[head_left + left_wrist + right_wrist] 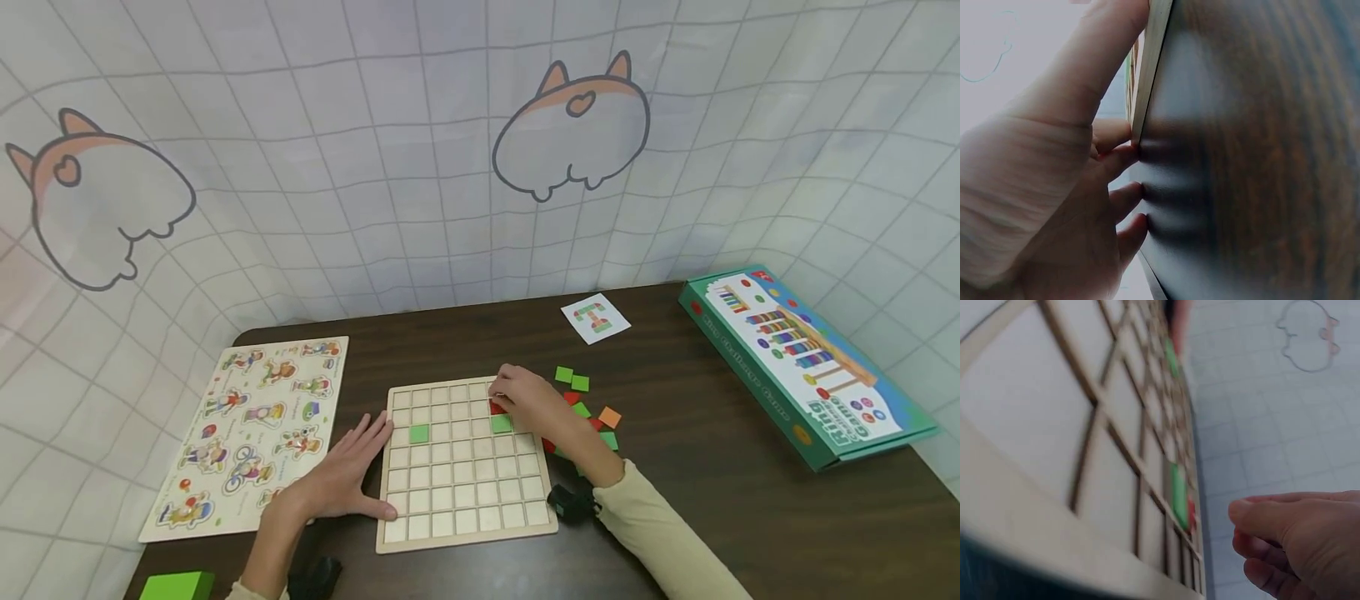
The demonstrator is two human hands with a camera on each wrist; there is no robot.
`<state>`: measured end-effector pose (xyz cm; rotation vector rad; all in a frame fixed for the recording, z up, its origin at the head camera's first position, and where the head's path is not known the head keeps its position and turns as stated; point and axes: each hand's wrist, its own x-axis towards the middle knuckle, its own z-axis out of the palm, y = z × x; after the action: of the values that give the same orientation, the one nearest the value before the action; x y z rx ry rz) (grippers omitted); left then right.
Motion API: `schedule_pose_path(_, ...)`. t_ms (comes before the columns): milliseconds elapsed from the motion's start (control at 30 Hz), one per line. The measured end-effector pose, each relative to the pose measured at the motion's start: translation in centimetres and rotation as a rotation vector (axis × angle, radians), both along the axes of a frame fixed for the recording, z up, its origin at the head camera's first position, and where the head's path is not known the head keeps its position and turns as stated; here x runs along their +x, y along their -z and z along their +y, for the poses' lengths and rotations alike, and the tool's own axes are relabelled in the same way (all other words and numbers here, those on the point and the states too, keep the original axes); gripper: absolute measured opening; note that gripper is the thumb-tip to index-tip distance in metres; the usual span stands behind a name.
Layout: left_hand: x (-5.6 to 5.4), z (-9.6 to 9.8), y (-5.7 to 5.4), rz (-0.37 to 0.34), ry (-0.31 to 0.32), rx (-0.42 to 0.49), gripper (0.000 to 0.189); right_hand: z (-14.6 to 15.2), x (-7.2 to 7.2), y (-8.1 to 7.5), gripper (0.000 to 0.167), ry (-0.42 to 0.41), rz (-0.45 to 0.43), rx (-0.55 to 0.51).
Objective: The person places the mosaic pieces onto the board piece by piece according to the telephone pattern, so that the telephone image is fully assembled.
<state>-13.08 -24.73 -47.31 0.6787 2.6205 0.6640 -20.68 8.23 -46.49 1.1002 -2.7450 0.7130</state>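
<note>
A wooden grid board [442,546] lies in front of me. My left hand [337,475] is spread at its left edge, thumb on the lower left rim and fingertips at the upper left; the left wrist view shows the thumb [1107,56] along the board's side. My right hand [536,404] is over the upper right corner, fingers bent together; I cannot tell whether a tile is between them. Just below its fingertips, a red square tile [496,408] shows on the grid, above a green tile [501,424]. Another green tile [418,433] sits toward the left.
Loose green tiles [580,383], red ones and an orange tile [610,417] lie right of the board. Behind them is a pattern card [596,318]. A game box [810,367] stands at right, a picture puzzle board [251,425] at left, a green block [177,586] at lower left.
</note>
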Motion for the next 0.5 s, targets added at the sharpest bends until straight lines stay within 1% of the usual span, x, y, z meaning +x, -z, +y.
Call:
schedule_pose_path(100,0.1,0.0,0.1,-0.005,-0.003,-0.001,0.121,2.0,0.2,-0.4,0.015,0.012,-0.039,-0.054)
schedule_pose_path(200,0.1,0.0,0.0,-0.003,-0.009,-0.004,0.121,4.9,0.6,-0.4,0.02,0.027,-0.073,-0.068)
schedule_pose_path(333,0.0,0.0,-0.1,0.001,-0.015,-0.009,0.121,8.4,1.3,0.4,0.024,0.054,-0.088,-0.069)
schedule_pose_path(433,0.0,0.0,0.0,-0.001,-0.018,-0.014,0.122,10.1,1.7,0.9,0.023,0.037,-0.091,-0.089)
schedule_pose_path(500,0.0,0.0,0.1,0.003,-0.02,-0.014,0.122,10.7,1.9,1.0,0.024,0.017,-0.098,-0.105)
